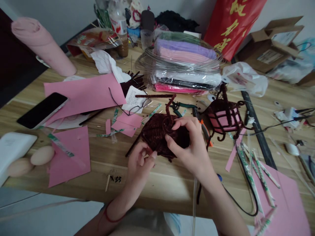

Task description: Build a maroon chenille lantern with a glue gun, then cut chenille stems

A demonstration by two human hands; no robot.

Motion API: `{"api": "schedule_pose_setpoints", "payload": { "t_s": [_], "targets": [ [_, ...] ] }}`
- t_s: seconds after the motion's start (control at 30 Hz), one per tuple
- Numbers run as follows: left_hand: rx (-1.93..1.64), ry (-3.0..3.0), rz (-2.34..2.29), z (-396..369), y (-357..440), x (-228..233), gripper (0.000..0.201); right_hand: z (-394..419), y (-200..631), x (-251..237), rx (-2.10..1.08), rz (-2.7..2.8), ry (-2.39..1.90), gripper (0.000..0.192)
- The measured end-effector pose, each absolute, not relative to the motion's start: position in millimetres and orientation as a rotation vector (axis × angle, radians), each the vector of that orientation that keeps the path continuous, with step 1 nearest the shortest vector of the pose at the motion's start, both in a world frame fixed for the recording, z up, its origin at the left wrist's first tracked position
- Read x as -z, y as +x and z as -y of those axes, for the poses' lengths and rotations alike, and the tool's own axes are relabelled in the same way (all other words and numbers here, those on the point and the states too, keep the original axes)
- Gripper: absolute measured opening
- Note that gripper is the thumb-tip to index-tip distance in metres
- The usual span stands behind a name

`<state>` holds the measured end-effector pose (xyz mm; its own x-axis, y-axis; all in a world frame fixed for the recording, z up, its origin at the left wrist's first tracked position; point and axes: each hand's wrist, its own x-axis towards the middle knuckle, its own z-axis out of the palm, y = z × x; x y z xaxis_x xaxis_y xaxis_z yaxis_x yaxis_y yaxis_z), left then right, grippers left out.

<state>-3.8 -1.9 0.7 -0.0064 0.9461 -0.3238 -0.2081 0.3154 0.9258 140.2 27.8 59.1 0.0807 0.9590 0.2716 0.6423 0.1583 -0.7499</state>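
Observation:
A dark brown, fuzzy piece built of pipe cleaners [155, 132] is held just above the table in front of me. One bent pipe cleaner [169, 108] rises from a coiled knob at its top and runs off to the left. My right hand [194, 147] pinches the coil between thumb and fingers. Around the lower left edge, my left hand [141, 160] is closed with thumb and fingertips on the rim. To the right stands a similar brown pipe-cleaner lantern [225, 114] with pink sides and curled feet.
Green-handled pliers [184, 105] and glasses [137, 108] lie behind the work. Pink paper sheets [70, 154], a phone [43, 109] and two eggs [42, 155] are at left. Wrapped pipe-cleaner bundles [187, 78] sit at the back. A black cable [253, 200] curves at right.

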Motion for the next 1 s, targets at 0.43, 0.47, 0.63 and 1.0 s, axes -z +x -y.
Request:
{"api": "schedule_pose_setpoints", "payload": {
  "t_s": [0.43,0.47,0.63,1.0],
  "targets": [
    [-1.097,0.784,-1.204,1.8,-3.4,-0.5,0.022,-27.4,140.1,-59.1,-0.504,1.644,-1.564,0.021],
    [-1.098,0.783,-1.204,1.9,-3.5,-1.0,0.022,-27.3,140.2,-58.9,-0.502,1.646,-1.565,0.021],
    [-1.104,0.792,-1.209,2.2,-4.1,-0.7,0.022,-27.4,141.8,-57.7,-0.487,1.659,-1.562,0.021],
    [-1.082,0.799,-1.213,2.2,-2.3,-3.6,0.020,-26.1,151.2,-62.9,-0.535,1.732,-1.501,0.022]
  ]
}}
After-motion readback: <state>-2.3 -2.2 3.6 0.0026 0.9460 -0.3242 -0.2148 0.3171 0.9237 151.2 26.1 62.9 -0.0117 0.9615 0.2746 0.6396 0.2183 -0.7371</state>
